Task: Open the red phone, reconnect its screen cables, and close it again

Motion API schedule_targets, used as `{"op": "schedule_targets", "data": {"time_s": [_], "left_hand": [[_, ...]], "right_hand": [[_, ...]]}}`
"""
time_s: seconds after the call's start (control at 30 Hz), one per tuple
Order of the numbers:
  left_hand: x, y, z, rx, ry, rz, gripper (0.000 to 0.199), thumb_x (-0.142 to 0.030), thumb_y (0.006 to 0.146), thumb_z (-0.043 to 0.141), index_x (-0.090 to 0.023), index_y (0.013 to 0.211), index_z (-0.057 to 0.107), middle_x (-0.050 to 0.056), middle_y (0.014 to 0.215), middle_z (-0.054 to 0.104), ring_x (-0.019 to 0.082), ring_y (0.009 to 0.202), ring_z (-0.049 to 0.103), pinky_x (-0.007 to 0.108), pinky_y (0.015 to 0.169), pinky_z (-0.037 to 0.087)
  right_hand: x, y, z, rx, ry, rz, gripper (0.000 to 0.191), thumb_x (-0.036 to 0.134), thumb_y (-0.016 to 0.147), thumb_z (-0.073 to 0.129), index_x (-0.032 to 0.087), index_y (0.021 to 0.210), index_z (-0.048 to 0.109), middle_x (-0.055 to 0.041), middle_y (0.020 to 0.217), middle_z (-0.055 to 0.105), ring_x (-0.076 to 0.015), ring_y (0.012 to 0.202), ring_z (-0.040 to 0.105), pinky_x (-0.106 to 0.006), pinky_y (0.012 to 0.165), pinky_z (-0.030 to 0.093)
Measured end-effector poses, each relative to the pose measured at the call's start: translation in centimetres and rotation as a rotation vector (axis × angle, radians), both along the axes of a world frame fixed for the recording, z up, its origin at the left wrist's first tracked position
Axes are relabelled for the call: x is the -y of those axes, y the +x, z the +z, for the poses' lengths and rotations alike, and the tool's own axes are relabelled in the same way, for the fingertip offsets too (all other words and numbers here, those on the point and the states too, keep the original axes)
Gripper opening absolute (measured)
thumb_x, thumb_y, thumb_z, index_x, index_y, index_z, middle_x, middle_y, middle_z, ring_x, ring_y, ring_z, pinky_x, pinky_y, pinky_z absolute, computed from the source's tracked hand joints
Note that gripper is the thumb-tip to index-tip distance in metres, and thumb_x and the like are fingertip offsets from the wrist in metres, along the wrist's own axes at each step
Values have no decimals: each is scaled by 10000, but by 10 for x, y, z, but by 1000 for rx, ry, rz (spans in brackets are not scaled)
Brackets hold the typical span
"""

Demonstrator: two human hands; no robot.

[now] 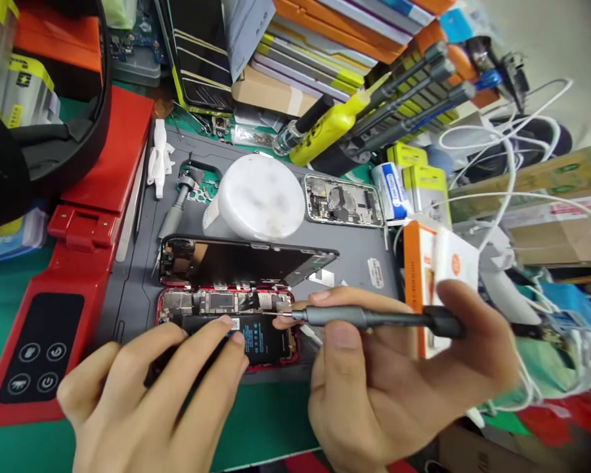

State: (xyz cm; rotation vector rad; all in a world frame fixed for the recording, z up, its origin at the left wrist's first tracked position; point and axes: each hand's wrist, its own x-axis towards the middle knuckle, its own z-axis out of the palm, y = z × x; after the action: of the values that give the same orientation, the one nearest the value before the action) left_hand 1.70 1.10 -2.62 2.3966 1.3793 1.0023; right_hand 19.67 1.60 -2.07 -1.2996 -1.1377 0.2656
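An opened red smartphone (pixel 295 351) lies on a grey work mat, its circuit board and black battery (pixel 263 340) bare. Its screen (pixel 236 263) stands tilted up along the far edge, against a round white object (pixel 263 197). My left hand (pixel 162 394) rests over the phone's near left part, fingers spread and fingertips on the battery area. In my right hand (pixel 374 381) is a grey precision screwdriver (pixel 359 318), held nearly level. Its thin shaft points left across the board, by the upper edge of the battery; whether the tip touches a screw I cannot tell.
A red device with touch buttons (pixel 42 348) stands at the left. Behind the mat are another opened phone (pixel 345 200), a second screwdriver (pixel 176 209), a yellow bottle (pixel 328 128) and stacked boxes (pixel 315 59). White cables (pixel 509 157) and an orange-white box (pixel 438 276) crowd the right.
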Motion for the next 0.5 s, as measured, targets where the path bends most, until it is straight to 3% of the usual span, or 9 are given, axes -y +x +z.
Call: {"op": "schedule_targets", "data": {"time_s": [0.13, 0.27, 0.37, 0.5], "left_hand": [[-3, 2, 8, -9, -39, 0, 338, -191, 1030, 688, -400, 1287, 754, -93, 1244, 828, 221, 1117, 734, 467, 908, 508], [-5, 5, 15, -42, -13, 16, 259, -165, 1038, 701, -338, 1218, 771, -106, 1211, 841, 239, 1092, 689, 500, 886, 473], [-4, 8, 17, -70, -61, 64, 237, -210, 1052, 713, -362, 1225, 770, -134, 1203, 838, 243, 1117, 691, 546, 963, 489], [-3, 10, 20, -131, -100, 117, 246, -261, 1055, 721, -429, 1225, 778, -166, 1192, 832, 246, 1166, 717, 576, 995, 509]], "right_hand": [[11, 8, 1, -23, -9, 166, 640, 40, 959, 595, 329, 1528, 546, -19, 1071, 757, -191, 802, 753, -413, 743, 711], [14, 8, 5, 64, -19, 222, 714, -7, 920, 593, 351, 1534, 526, -29, 1143, 726, -208, 916, 777, -463, 832, 731], [13, 7, 10, 107, -35, 221, 726, -41, 898, 577, 365, 1500, 549, -25, 1194, 691, -190, 903, 774, -463, 890, 734], [14, 7, 14, 139, -78, 195, 713, -37, 900, 576, 407, 1457, 583, -29, 1407, 598, -180, 949, 770, -465, 989, 710]]}}
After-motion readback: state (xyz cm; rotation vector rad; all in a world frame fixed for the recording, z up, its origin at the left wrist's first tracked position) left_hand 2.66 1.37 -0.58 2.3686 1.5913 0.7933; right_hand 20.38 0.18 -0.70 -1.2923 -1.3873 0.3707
